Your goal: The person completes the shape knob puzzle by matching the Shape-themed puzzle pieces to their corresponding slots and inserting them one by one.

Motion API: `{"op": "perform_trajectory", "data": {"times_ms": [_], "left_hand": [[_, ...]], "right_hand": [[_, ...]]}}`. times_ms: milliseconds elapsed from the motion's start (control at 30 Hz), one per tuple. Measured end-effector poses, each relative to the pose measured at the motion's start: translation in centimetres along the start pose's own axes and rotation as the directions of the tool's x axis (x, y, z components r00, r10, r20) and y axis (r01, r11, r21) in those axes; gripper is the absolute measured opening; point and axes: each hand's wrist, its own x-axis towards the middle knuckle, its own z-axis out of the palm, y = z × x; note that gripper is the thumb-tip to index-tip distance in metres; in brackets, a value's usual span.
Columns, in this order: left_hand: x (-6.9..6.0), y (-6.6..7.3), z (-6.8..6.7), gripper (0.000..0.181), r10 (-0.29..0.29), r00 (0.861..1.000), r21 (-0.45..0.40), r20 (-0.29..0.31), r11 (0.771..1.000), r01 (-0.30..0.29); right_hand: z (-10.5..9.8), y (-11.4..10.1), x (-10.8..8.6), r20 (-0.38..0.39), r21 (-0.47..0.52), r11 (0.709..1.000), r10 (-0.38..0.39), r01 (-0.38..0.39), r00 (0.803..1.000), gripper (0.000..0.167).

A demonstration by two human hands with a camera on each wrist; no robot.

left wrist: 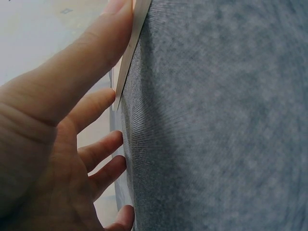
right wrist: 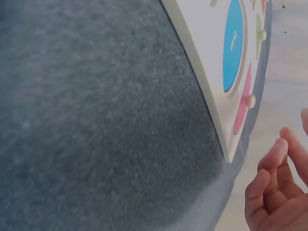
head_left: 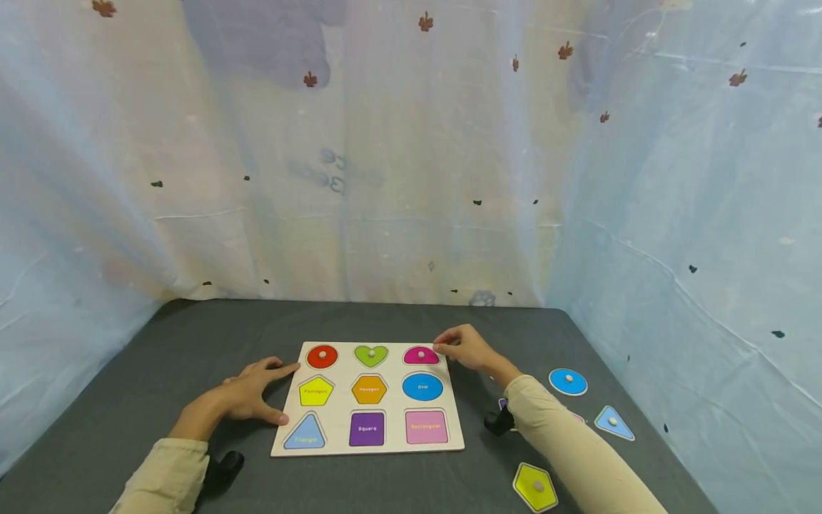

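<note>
A white shape puzzle board (head_left: 392,400) lies on the dark grey tabletop. Along its back row sit knobbed pieces: a red circle (head_left: 315,360), a green heart (head_left: 363,353) and a magenta semicircle (head_left: 411,358). The other places show printed shapes with names. My left hand (head_left: 253,391) touches the board's left edge with thumb and index finger, the other fingers spread, as the left wrist view confirms. By the back right corner, my right hand (head_left: 467,348) hovers beside the semicircle. Its fingers bend loosely, apart from the semicircle's knob (right wrist: 250,101) in the right wrist view, holding nothing.
Right of the board lie loose knobbed pieces: a blue oval (head_left: 560,384), a light blue triangle (head_left: 610,414) and a yellow pentagon (head_left: 528,487). The right forearm partly hides other pieces. A patterned curtain (head_left: 385,235) hangs behind and beside the table.
</note>
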Motion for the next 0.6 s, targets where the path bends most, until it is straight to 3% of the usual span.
{"op": "perform_trajectory", "data": {"times_ms": [600], "left_hand": [[-0.1, 0.2, -0.1, 0.111, -0.018, 1.000, 0.001, 0.001, 1.000, 0.018]], "right_hand": [[-1.8, 0.1, -3.8, 0.123, 0.008, 0.990, -0.143, 0.143, 0.982, 0.030]]}}
